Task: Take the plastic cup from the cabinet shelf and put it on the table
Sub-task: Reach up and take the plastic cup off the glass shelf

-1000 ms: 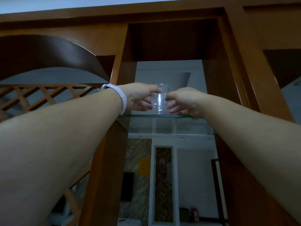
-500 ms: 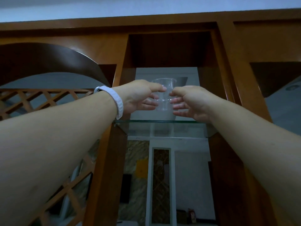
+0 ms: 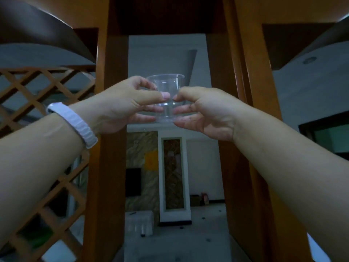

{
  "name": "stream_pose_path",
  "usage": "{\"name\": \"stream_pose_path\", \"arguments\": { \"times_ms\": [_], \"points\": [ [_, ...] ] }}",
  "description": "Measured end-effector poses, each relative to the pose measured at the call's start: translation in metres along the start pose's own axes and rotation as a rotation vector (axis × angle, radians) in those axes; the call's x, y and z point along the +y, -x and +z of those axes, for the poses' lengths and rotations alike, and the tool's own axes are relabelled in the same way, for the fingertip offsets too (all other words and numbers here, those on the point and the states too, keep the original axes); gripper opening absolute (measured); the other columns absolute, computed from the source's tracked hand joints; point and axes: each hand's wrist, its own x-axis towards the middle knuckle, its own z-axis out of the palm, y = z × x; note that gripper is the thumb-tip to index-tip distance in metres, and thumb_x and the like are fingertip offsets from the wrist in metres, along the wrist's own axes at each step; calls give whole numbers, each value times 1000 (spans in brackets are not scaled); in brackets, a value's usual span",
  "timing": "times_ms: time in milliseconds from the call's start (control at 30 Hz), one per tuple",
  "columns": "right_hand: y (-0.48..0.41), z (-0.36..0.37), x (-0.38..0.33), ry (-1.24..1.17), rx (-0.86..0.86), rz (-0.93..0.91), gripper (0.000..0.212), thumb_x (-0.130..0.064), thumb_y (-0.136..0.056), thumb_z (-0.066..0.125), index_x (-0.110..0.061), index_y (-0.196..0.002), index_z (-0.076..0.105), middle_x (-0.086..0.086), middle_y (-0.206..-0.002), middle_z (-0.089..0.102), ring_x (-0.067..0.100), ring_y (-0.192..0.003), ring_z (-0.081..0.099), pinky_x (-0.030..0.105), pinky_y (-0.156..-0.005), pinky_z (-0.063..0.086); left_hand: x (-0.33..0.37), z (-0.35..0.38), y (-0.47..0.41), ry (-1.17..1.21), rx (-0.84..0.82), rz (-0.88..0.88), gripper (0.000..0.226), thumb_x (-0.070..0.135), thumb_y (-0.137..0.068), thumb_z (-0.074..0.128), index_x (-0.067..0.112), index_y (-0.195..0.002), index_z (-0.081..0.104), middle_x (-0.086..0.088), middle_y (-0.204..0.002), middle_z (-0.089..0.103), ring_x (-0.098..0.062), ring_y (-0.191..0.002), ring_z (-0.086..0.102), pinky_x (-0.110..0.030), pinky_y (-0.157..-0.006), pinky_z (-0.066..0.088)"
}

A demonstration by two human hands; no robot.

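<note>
Lifted clear of the glass shelf it stood on a second ago, the plastic cup (image 3: 166, 95) now hangs upright in the air in front of the cabinet's (image 3: 111, 148) open bay, and the view has tipped downward so the room beyond shows through the frame. Both hands close on it from either side, the left hand (image 3: 128, 106) and right hand (image 3: 204, 110) each pinching the wall between thumb and curled fingers. Removal looks done; carrying it down to the bench, which is not identifiable here, remains.
</note>
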Motion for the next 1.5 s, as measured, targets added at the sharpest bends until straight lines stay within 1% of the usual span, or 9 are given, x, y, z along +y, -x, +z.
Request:
{"name": "stream_pose_path", "arguments": {
  "times_ms": [200, 400, 567, 733, 933, 1033, 1200, 1400, 1500],
  "points": [
    [38, 3, 30, -72, -10, 38, 22, -8, -88, 59, -8, -109, 63, 21, -114, 63, 35, -109, 65, 44, -87, 56, -23, 25, 36, -11, 34, -18, 61, 33, -69, 81, 19, -120, 50, -6, -114, 68, -16, -92, 72, -29, -67, 60],
    [68, -5, 73, -140, -17, 170, 33, -13, -87, 63, -7, -119, 61, 21, -117, 64, 30, -98, 72, 37, -83, 59, -58, 53, 69, -7, 48, -69, 63, 35, -67, 81, 21, -120, 49, 3, -102, 71, -12, -91, 72, -35, -74, 59],
    [98, -16, 102, -245, -24, 266, 30, -12, -87, 65, -7, -117, 63, 19, -112, 70, 28, -97, 72, 36, -81, 59, -86, 80, 96, 11, 57, -86, 54, 27, -75, 79, 22, -120, 50, -1, -111, 68, -15, -96, 70, -40, -79, 60],
    [132, -25, 128, -359, -24, 340, 30, -9, -88, 64, -6, -118, 63, 21, -116, 69, 30, -103, 70, 35, -82, 58, -102, 110, 127, 37, 82, -81, 53, 36, -71, 79, 29, -115, 50, 1, -112, 67, -10, -94, 70, -24, -67, 57],
    [170, -33, 159, -398, 38, 410, 29, -5, -88, 61, -4, -117, 62, 23, -119, 64, 39, -112, 64, 33, -80, 59, -128, 151, 164, 158, 128, -150, 49, 21, -79, 77, 23, -120, 49, -5, -117, 64, -13, -97, 69, -22, -67, 54],
    [186, -38, 170, -418, 49, 429, 28, -5, -88, 60, -5, -116, 62, 21, -115, 64, 32, -101, 69, 33, -80, 59, -132, 167, 176, 189, 134, -195, 50, 17, -80, 76, 18, -122, 49, -7, -117, 64, -12, -94, 68, -19, -67, 53],
    [213, -46, 184, -469, 95, 457, 35, -7, -83, 65, -6, -118, 62, 27, -130, 57, 39, -115, 61, 40, -92, 55, -136, 185, 192, 269, 93, -212, 53, 15, -76, 78, 15, -121, 49, -9, -114, 64, -10, -88, 67, -22, -67, 55],
    [249, -46, 196, -486, 200, 478, 38, -8, -75, 67, -6, -113, 63, 18, -103, 70, 34, -99, 65, 36, -82, 58, -156, 201, 213, 349, -17, -212, 51, 25, -68, 82, 29, -111, 55, 0, -109, 68, -8, -87, 69, -20, -68, 53],
    [267, -39, 201, -455, 255, 501, 40, -8, -78, 67, -5, -118, 62, 19, -107, 69, 33, -100, 67, 37, -84, 58, -168, 205, 225, 391, -87, -233, 54, 32, -65, 83, 32, -112, 57, 4, -108, 71, -10, -92, 69, -22, -72, 54]
  ]
}}
